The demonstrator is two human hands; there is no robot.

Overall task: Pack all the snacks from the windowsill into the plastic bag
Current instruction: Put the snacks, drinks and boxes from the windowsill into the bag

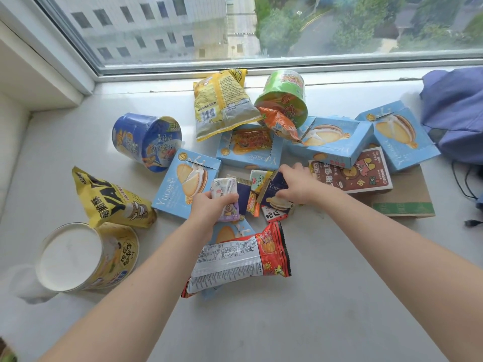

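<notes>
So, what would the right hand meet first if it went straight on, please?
Likely the green-and-white packet beside the dark blue packet that the right hand grips; depth is unclear.

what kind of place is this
Probably an upstairs room in a flat or dormitory: a wide white windowsill runs under a window looking down on treetops and a neighbouring building, with a blue noodle cup and light blue biscuit boxes strewn on it.
</notes>
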